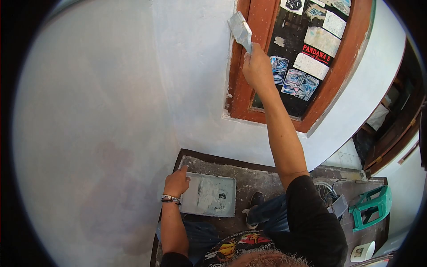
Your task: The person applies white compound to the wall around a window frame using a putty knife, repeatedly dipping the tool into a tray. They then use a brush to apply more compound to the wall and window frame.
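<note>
My right hand (258,67) is closed around the handle of a wide, paint-coated paintbrush (241,31), raised high in front of me. The brush head lies over the line where the white wall (200,58) meets the brown wooden window frame (242,84). Lower down, my left hand (177,182) grips the upper left edge of a paint tray (227,191), its index finger stretched along the rim. Pale grey paint covers much of the tray, with a dark worn patch toward its right side. Some of the left fingers are hidden.
Stickers cover the dark window pane (289,35). At right stand a green plastic stool (371,207), a wheel (324,189) and a white tub (363,252). Beyond is a doorway (387,115). My shoe (255,207) rests on the paint-spattered floor below the tray.
</note>
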`<state>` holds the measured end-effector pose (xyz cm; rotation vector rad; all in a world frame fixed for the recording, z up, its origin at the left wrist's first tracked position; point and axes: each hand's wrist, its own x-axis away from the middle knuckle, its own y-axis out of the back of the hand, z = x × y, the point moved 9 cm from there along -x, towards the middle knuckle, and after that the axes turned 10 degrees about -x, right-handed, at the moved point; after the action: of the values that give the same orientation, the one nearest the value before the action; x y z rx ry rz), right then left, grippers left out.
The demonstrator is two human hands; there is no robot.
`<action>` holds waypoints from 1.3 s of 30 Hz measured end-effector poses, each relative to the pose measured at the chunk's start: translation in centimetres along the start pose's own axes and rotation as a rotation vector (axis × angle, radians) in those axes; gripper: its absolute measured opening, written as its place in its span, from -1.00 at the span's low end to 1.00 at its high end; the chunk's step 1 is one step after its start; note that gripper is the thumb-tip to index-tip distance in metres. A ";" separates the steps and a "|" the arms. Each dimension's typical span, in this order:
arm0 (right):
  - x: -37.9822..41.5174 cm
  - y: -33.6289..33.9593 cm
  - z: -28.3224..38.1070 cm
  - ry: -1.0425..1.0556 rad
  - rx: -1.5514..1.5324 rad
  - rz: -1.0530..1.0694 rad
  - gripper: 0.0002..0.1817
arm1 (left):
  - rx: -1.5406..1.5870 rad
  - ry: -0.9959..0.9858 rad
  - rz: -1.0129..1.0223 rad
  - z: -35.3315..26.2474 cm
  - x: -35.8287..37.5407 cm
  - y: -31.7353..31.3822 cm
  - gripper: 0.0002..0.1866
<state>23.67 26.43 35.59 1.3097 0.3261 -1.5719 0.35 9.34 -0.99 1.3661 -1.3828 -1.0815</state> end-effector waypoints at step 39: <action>14.6 -5.8 -5.5 -0.218 0.006 0.122 -0.54 | 0.012 0.055 0.068 -0.2 0.3 0.4 -0.43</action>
<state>23.73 25.43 19.00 1.1279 0.1036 -1.5947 0.48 9.06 -0.60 1.3379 -1.3884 -0.9854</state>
